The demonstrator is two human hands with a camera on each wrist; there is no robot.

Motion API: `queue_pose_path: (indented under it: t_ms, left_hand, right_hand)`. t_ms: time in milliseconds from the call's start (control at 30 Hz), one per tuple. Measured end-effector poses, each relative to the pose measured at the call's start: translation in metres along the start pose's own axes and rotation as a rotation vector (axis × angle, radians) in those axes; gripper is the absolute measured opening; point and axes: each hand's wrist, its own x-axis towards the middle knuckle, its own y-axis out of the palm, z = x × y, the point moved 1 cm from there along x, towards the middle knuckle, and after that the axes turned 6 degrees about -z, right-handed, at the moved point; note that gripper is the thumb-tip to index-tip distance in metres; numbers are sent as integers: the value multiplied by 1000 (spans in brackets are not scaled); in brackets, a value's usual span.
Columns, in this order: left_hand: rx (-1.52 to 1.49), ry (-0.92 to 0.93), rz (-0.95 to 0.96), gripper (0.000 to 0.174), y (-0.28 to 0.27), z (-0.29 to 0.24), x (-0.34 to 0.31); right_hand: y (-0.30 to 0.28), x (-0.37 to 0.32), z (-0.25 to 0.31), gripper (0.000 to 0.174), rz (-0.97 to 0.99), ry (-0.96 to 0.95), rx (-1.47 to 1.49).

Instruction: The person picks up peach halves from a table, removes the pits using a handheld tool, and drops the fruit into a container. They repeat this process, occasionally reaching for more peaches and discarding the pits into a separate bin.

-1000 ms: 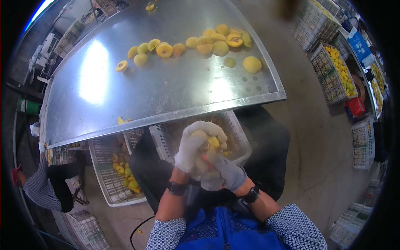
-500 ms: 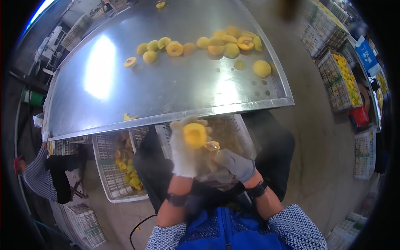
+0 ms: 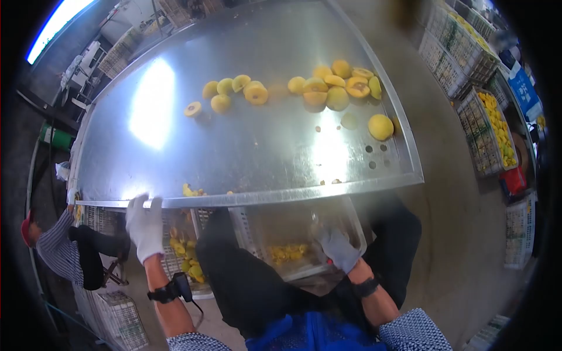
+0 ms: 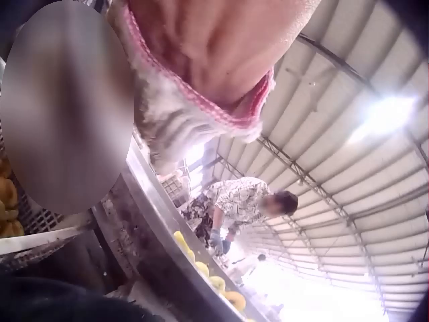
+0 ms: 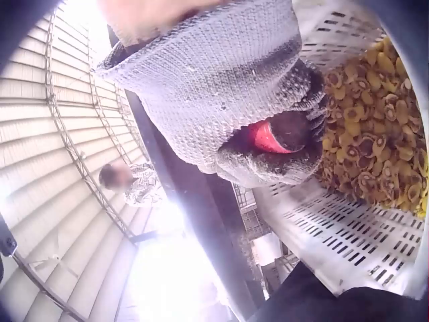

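My left hand point(image 3: 145, 228), in a white knitted glove, reaches to the table's near edge at the left, fingers extended and nothing seen in them. Beneath it stands a crate holding yellow peach pieces point(image 3: 190, 257). My right hand point(image 3: 339, 245), in a grey glove, is over the white crate point(image 5: 342, 235) between the knees. It grips a pitting tool point(image 5: 271, 137) whose red and black handle end pokes out of the curled fingers; the rest is hidden. Brown and yellow peach scraps point(image 5: 375, 121) fill this crate. Peach halves point(image 3: 256, 93) lie across the metal table point(image 3: 246, 158).
The table's raised metal rim point(image 3: 293, 196) runs just beyond both hands. Small yellow bits point(image 3: 190, 190) lie near it. A person in a red cap point(image 3: 58, 251) sits at the left. More crates of yellow fruit point(image 3: 497, 128) stand at the right.
My left hand held a cut peach beside the right hand; it has swung left to the table edge and the peach is gone from it. The right hand keeps the tool, slightly lower.
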Motion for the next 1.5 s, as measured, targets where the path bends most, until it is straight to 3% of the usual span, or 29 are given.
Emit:
queue_pose_path:
  t_ms: [67, 100, 133, 167, 200, 233, 300, 333, 433, 533, 567, 600, 633, 667, 800, 900, 933, 1167, 1267, 1367, 1500]
  left_hand:
    - [-468, 28, 120, 38, 7, -67, 27]
    - [-533, 136, 142, 42, 24, -98, 44]
    - [-486, 238, 186, 46, 26, -141, 57]
    - [-482, 414, 114, 47, 54, -169, 75]
    - [-463, 485, 92, 48, 75, -200, 89]
    - [-443, 556, 70, 48, 89, -228, 100]
    - [-368, 620, 211, 47, 112, -266, 115]
    - [-330, 650, 282, 47, 119, -276, 116]
    - [-340, 561, 380, 46, 119, -284, 105]
    - [-561, 433, 295, 44, 105, -257, 78]
    - [-642, 382, 269, 43, 98, -244, 68]
    - [-912, 235, 382, 42, 83, -233, 51]
    - [-995, 172, 451, 44, 67, -224, 37]
    - [-1078, 106, 523, 45, 53, -215, 21]
    - [-1505, -188, 620, 45, 26, -201, -51]
    - [-1728, -274, 644, 36, 20, -195, -94]
    - [-1773, -322, 730, 22, 14, -191, -105]
    - [-1569, -347, 562, 20, 13, -196, -137]
    - [-1881, -420, 688, 20, 6, -199, -145]
    - [-1985, -360, 792, 20, 10, -201, -148]
    - [-1854, -387, 747, 20, 15, -210, -150]
  right_hand:
    - [3, 8, -19, 45, -29, -153, -179]
    - [5, 12, -24, 45, -40, -199, -241]
    - [7, 17, -26, 46, -41, -185, -249]
    - [10, 21, -31, 46, -41, -169, -256]
    - [12, 23, -43, 37, -44, -205, -225]
    - [12, 25, -44, 34, -35, -123, -210]
    - [10, 23, -47, 29, -18, 49, -178]
    - [10, 24, -54, 25, -56, 19, -181]
    - [6, 18, -53, 25, -95, -75, -128]
    - [3, 9, -28, 32, -106, -347, -53]
    - [3, 2, -11, 30, -102, -321, -33]
    - [6, -8, 19, 29, -96, -299, -15]
    - [9, -14, 38, 28, -92, -278, 3]
    - [10, -12, 37, 25, -21, -105, 75]
    - [27, -17, 76, 24, -28, -337, 61]
    - [42, -14, 84, 24, -102, -532, -18]
    - [45, -15, 85, 24, -122, -557, -49]
    - [45, -22, 61, 26, -203, -503, -118]
    - [44, -25, 53, 27, -241, -513, -117]
    - [44, -21, 45, 28, -260, -549, -89]
    - [41, -19, 36, 29, -244, -476, -95]
